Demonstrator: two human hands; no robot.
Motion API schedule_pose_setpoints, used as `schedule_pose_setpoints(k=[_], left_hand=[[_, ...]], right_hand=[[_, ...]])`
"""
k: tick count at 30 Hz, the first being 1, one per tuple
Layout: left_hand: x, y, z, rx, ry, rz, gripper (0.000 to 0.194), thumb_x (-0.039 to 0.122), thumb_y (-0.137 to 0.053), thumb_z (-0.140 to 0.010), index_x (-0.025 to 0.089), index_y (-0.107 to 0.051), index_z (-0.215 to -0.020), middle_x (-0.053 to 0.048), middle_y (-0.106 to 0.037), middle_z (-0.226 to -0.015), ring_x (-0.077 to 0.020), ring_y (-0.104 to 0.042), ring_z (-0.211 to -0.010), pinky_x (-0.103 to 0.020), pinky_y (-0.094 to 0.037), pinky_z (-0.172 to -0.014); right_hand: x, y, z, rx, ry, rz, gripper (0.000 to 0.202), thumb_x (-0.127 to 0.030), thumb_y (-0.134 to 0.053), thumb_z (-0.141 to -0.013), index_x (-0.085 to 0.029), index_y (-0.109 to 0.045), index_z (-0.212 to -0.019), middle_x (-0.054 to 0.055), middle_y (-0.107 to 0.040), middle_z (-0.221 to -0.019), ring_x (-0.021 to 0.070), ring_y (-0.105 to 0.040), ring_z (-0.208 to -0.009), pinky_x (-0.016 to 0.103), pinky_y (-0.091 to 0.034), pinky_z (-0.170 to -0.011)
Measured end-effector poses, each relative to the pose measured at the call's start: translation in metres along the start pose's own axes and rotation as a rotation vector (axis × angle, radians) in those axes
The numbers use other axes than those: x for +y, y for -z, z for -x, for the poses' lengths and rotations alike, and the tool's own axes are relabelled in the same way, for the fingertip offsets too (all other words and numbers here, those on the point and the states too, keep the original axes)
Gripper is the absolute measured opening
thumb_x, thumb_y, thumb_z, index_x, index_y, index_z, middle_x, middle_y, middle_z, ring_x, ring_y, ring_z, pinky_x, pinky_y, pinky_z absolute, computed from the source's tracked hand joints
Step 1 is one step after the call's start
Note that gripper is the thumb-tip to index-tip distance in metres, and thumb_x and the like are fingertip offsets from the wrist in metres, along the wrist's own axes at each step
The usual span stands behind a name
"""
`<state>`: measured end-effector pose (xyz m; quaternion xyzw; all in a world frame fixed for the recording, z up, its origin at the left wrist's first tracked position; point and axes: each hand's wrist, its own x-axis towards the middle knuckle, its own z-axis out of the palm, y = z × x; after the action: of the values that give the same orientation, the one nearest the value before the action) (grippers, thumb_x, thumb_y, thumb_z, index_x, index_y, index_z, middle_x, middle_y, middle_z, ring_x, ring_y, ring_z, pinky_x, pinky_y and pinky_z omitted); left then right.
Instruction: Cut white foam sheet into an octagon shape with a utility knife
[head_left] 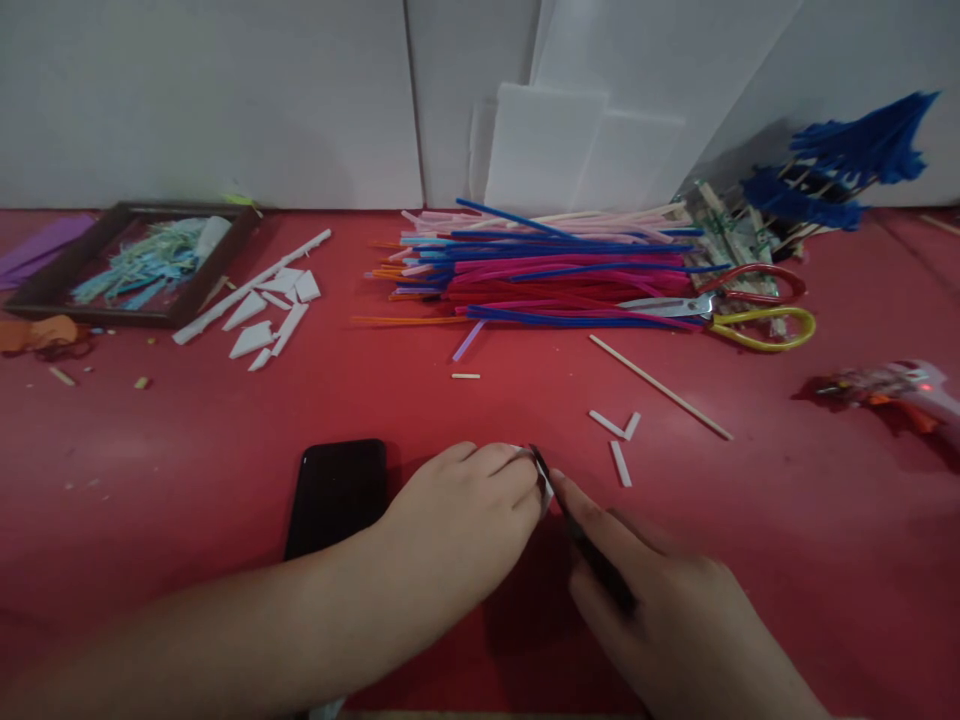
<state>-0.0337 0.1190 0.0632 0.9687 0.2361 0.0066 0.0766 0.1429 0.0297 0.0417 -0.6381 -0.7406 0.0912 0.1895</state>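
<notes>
My right hand [652,590] is closed around a dark-handled knife [600,570], its thin blade angled up and left. The blade lies against a small white piece [548,493], mostly hidden under the fingers of my left hand [472,510], which press it to the red table. Just right of the hands lie a few short white strips [619,464]. A black phone [339,490] rests beside my left wrist, partly behind the forearm.
Pipe cleaners [570,265] lie piled at the back, with scissors [720,305] on them. White offcuts [274,310] and a brown frame [169,318] are at left. A glue gun [892,385] lies right, past a thin stick [660,387]. Blue umbrella-like shapes [862,140] stand back right.
</notes>
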Motion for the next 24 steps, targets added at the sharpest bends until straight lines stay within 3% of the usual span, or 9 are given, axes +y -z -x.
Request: schedule_pose_setpoints(k=[3, 7, 15, 20, 24], left_hand=[[0.0, 0.002, -0.002, -0.01, 0.0, -0.002, 0.02, 0.011, -0.059, -0.091, 0.012, -0.065, -0.11, -0.01, -0.07, -0.115, -0.0237, -0.064, -0.109, -0.037, -0.053, -0.089], [-0.001, 0.008, -0.007, -0.114, 0.035, 0.053, 0.014, 0.011, -0.06, -0.09, 0.014, -0.065, -0.103, -0.006, -0.07, -0.109, -0.0234, -0.066, -0.103, -0.038, -0.054, -0.08], [-0.005, 0.011, -0.012, -0.147, 0.038, 0.068, 0.012, 0.013, -0.063, -0.09, 0.015, -0.067, -0.101, -0.004, -0.07, -0.105, -0.0224, -0.066, -0.096, -0.037, -0.053, -0.075], [-0.004, 0.01, -0.011, -0.171, 0.049, 0.05, 0.012, 0.016, -0.063, -0.091, 0.016, -0.068, -0.102, -0.003, -0.071, -0.106, -0.021, -0.067, -0.099, -0.035, -0.053, -0.075], [-0.003, 0.009, -0.008, -0.157, 0.069, 0.041, 0.016, 0.015, -0.063, -0.091, 0.017, -0.066, -0.107, -0.005, -0.069, -0.116, -0.0222, -0.064, -0.108, -0.036, -0.051, -0.082]], right_hand=[[-0.004, -0.003, 0.001, 0.033, -0.003, 0.047, 0.052, -0.017, -0.038, -0.085, -0.019, -0.062, -0.131, 0.009, -0.074, -0.085, 0.018, -0.064, -0.047, 0.027, -0.05, -0.038], [-0.009, 0.002, 0.0, -0.01, 0.035, 0.076, 0.049, -0.016, -0.037, -0.086, -0.014, -0.066, -0.125, 0.006, -0.071, -0.071, 0.0151, -0.056, -0.037, 0.025, -0.044, -0.032], [-0.011, 0.0, -0.006, 0.013, 0.015, 0.082, 0.053, -0.013, -0.037, -0.082, -0.015, -0.066, -0.126, 0.004, -0.068, -0.065, 0.015, -0.057, -0.039, 0.024, -0.044, -0.036], [-0.007, 0.004, -0.015, -0.082, 0.075, 0.091, 0.056, -0.011, -0.038, -0.077, -0.008, -0.067, -0.125, 0.005, -0.067, -0.06, 0.0157, -0.056, -0.037, 0.025, -0.044, -0.036], [-0.004, 0.007, -0.017, -0.121, 0.062, 0.048, 0.056, -0.011, -0.038, -0.078, -0.009, -0.065, -0.128, 0.009, -0.073, -0.072, 0.0179, -0.061, -0.044, 0.027, -0.047, -0.04]])
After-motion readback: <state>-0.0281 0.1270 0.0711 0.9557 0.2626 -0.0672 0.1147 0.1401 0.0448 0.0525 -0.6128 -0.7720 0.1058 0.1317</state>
